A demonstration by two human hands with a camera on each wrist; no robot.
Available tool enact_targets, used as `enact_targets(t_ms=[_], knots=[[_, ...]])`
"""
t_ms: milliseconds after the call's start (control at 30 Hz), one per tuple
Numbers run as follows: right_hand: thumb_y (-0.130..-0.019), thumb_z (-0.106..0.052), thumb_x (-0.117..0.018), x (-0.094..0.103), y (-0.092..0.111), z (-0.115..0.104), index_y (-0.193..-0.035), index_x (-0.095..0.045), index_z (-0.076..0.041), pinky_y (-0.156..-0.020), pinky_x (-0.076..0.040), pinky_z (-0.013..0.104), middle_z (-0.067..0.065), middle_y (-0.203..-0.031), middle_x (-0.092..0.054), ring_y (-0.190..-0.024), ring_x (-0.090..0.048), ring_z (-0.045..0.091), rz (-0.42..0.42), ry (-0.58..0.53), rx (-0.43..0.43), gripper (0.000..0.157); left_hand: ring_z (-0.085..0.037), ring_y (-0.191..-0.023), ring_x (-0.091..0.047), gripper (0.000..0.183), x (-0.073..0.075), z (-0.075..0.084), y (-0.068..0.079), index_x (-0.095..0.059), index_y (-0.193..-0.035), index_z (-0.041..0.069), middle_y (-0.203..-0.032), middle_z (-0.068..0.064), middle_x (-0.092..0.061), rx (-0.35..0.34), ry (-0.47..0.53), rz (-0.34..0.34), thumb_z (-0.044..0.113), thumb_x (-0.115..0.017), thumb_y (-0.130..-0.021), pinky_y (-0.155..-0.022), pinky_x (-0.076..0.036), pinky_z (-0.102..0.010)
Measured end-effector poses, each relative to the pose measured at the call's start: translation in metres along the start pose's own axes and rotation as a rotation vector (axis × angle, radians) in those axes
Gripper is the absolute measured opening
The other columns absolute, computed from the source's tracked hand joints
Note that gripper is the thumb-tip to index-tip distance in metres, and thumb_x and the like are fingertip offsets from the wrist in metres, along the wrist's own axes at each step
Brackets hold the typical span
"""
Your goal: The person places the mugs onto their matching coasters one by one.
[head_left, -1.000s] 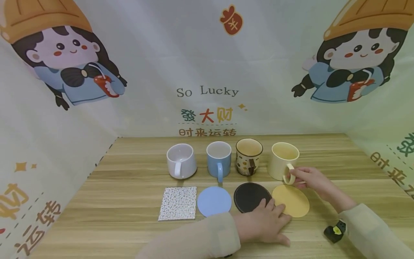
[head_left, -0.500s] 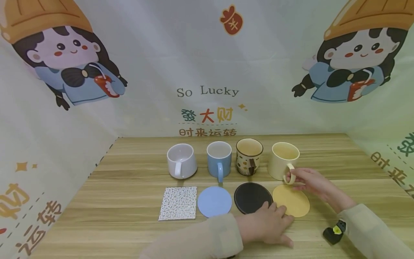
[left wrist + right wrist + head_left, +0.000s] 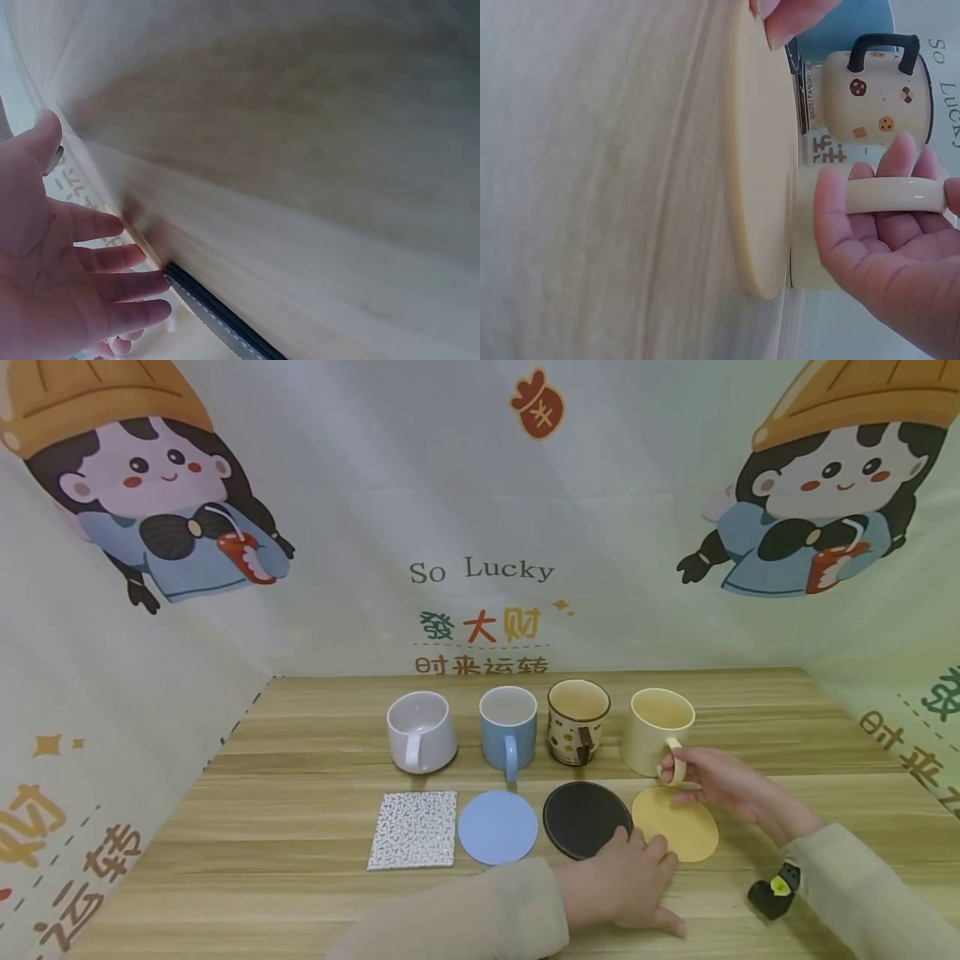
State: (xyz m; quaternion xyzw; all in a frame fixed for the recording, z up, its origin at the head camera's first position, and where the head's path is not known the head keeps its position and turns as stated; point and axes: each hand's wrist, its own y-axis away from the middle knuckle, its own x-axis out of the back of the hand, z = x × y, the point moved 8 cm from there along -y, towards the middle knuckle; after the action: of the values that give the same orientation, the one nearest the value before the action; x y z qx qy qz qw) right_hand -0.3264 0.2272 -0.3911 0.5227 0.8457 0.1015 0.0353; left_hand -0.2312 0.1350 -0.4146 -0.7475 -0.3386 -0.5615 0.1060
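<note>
My right hand point(image 3: 727, 785) holds the handle of a pale yellow mug point(image 3: 651, 739), its fingers curled through the loop. In the right wrist view, the fingers wrap that handle point(image 3: 896, 195). The mug stands upright behind a round yellow coaster point(image 3: 686, 831). My left hand point(image 3: 626, 881) lies low over the table with fingers spread, fingertips at the near edges of the yellow coaster and a round black coaster point(image 3: 581, 814). Nothing is gripped in it. The left wrist view shows the palm point(image 3: 45, 277) and extended fingers beside the black coaster's edge point(image 3: 217, 315).
A white mug point(image 3: 422, 735), a blue mug point(image 3: 504, 739) and a cookie-patterned mug point(image 3: 573, 735) line up to the left. In front lie a square patterned coaster point(image 3: 414, 831) and a round blue coaster point(image 3: 497, 828). A printed cloth point(image 3: 337, 527) hangs behind the wooden table point(image 3: 247, 860).
My left hand has shifted slightly to the right, its fingers drawing a little closer together. My right hand keeps its hold on the mug handle, and the mugs and coasters stay put.
</note>
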Motion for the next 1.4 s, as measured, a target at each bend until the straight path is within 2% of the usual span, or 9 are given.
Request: enact_targets(t_ms=[200,400,500,700,933,1167,1400], knots=[[-0.100,-0.027,-0.028,-0.004,-0.004,0.000,-0.079,-0.051,-0.017,-0.081,-0.048,0.033,-0.008,-0.080,-0.052,-0.081,-0.052,0.006,0.036,-0.030,0.006,0.032,-0.015,-0.120,-0.041,0.080,0.001,0.000,0.001,-0.037,-0.137,0.025,-0.130,0.010,-0.039,0.003,0.009,-0.004,0.078,-0.029,-0.078,-0.097,-0.036,-0.032],[-0.100,-0.021,-0.021,-0.012,-0.009,-0.001,-0.070,-0.045,-0.019,-0.076,-0.046,0.030,-0.009,-0.066,-0.046,-0.068,-0.048,0.007,0.060,-0.111,0.032,0.038,-0.017,-0.119,-0.041,0.080,0.003,0.000,0.004,-0.040,-0.134,0.025,-0.125,0.009,-0.042,0.019,0.043,-0.003,0.079,-0.032,-0.076,-0.094,-0.038,-0.032],[-0.099,-0.020,-0.020,-0.014,-0.010,-0.002,-0.067,-0.043,-0.019,-0.073,-0.045,0.028,-0.010,-0.061,-0.044,-0.065,-0.046,0.007,0.123,-0.128,0.054,0.039,-0.018,-0.120,-0.041,0.081,0.002,0.000,0.004,-0.040,-0.135,0.025,-0.126,0.008,-0.041,0.020,0.048,-0.006,0.079,-0.032,-0.076,-0.093,-0.038,-0.031],[-0.096,-0.020,-0.022,-0.011,-0.012,-0.004,-0.065,-0.036,-0.017,-0.068,-0.041,0.029,-0.009,-0.057,-0.037,-0.060,-0.042,0.008,0.308,-0.089,0.065,0.034,-0.019,-0.125,-0.037,0.084,-0.001,-0.001,0.004,-0.037,-0.137,0.025,-0.131,0.007,-0.038,0.034,0.076,-0.034,0.080,-0.031,-0.075,-0.096,-0.036,-0.030],[-0.093,-0.019,-0.022,-0.006,-0.009,-0.002,-0.060,-0.030,-0.017,-0.058,-0.037,0.026,-0.008,-0.052,-0.028,-0.052,-0.032,0.007,0.436,-0.136,0.051,0.034,-0.019,-0.125,-0.036,0.085,0.000,0.001,0.003,-0.037,-0.138,0.024,-0.132,0.007,-0.037,0.034,0.071,-0.039,0.081,-0.030,-0.075,-0.097,-0.035,-0.029],[-0.093,-0.019,-0.026,-0.003,-0.007,-0.005,-0.056,-0.032,-0.018,-0.055,-0.037,0.025,-0.009,-0.049,-0.028,-0.048,-0.031,0.007,0.478,-0.173,0.067,0.037,-0.017,-0.122,-0.038,0.084,0.001,0.002,0.002,-0.038,-0.137,0.025,-0.128,0.008,-0.039,0.042,0.074,-0.038,0.081,-0.030,-0.074,-0.096,-0.035,-0.029],[-0.091,-0.017,-0.025,0.002,-0.005,-0.005,-0.054,-0.031,-0.019,-0.053,-0.036,0.025,-0.010,-0.047,-0.028,-0.044,-0.029,0.007,0.474,-0.174,0.087,0.038,-0.017,-0.120,-0.039,0.084,0.003,0.003,0.003,-0.039,-0.135,0.025,-0.125,0.009,-0.039,0.051,0.065,-0.020,0.081,-0.031,-0.074,-0.094,-0.036,-0.028]])
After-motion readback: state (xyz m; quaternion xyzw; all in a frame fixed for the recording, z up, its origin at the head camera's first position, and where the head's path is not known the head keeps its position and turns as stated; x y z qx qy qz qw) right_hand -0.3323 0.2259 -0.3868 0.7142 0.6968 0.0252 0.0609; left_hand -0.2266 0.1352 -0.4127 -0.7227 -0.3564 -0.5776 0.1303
